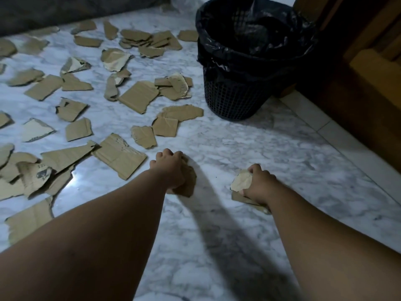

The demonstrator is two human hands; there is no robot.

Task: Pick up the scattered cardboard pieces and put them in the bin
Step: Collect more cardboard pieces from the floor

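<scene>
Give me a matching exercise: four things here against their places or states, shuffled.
1. black mesh bin with black liner
2. left hand
3. right hand
4. large rectangular brown cardboard piece

A. grips a pale crumpled cardboard scrap
B. stands upright beside brown wooden furniture
C. grips a dark brown cardboard scrap
D. lies flat beside the left hand

Pairs: 1-B, 2-C, 3-A, 4-D

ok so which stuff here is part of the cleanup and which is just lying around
Part of the job: scattered cardboard pieces; brown piece gripped by the left hand; crumpled pieces held in the right hand; bin.
Just lying about: wooden furniture; dark fabric along the far edge; marble floor.
</scene>
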